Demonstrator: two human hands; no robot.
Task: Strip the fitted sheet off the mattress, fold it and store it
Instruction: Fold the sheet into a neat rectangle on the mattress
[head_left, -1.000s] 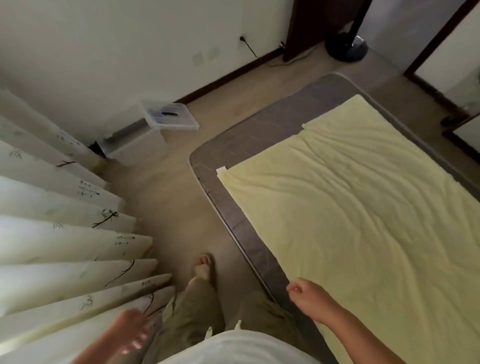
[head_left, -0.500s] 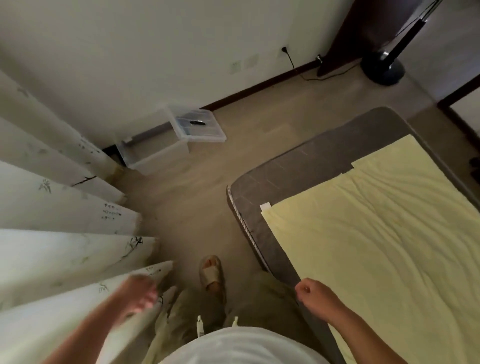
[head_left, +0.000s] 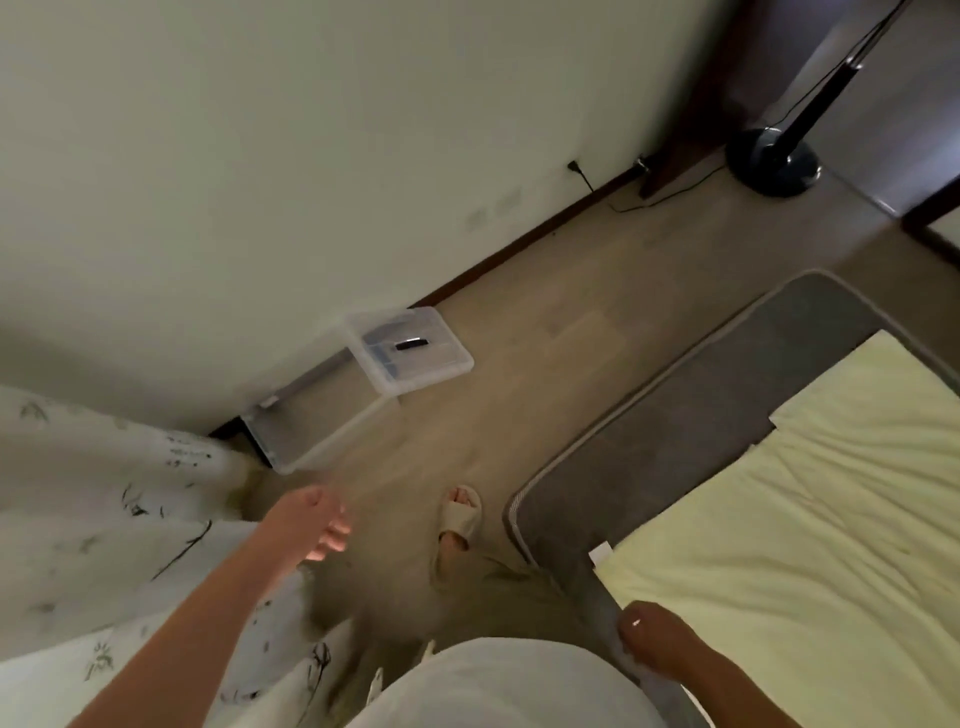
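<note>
A pale yellow sheet (head_left: 779, 545) lies spread flat on the grey mattress (head_left: 701, 415) at the right, its near corner short of the mattress corner. My left hand (head_left: 317, 525) hangs over the floor ahead of me, fingers loosely curled, holding nothing. At the bottom right, my right hand (head_left: 660, 644) is over the mattress's near edge, just beside the sheet's edge. Its fingers are loosely curled and I see no cloth in them.
A clear plastic storage box (head_left: 317, 431) stands open by the wall, its lid (head_left: 410, 348) leaning on it. White patterned curtains (head_left: 104, 519) fill the left. A black fan base (head_left: 774, 161) with its cord stands at the back right. My sandalled foot (head_left: 457, 519) is on the wood floor.
My view has swung left and forward along the bed, toward the storage box. My left hand has risen out in front of me. The right hand stays by the mattress edge.
</note>
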